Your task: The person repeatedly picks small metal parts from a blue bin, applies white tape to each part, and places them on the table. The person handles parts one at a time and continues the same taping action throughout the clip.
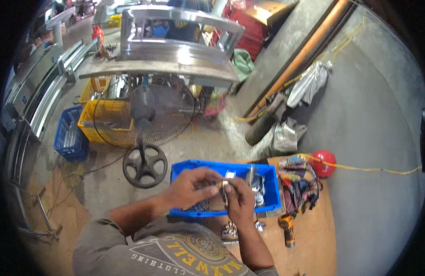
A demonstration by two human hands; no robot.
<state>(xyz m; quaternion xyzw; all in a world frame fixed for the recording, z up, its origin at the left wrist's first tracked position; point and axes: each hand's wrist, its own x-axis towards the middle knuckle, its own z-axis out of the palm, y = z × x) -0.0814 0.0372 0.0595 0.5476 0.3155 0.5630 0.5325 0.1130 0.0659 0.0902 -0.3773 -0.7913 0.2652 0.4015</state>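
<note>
My left hand (190,186) and my right hand (240,198) meet over a blue plastic bin (270,193) on a wooden bench. Both pinch a small shiny metal part (225,186) between their fingertips. The bin holds several more small silvery metal parts (257,186). A few loose metal pieces (231,230) lie on the bench just below my right wrist.
An orange cordless drill (287,228) and a patterned cloth (298,184) lie right of the bin, a red ball (324,162) beyond. A standing fan (150,119), yellow crate (106,120) and blue crate (70,138) occupy the floor ahead. Large metal frames (175,50) stand farther back.
</note>
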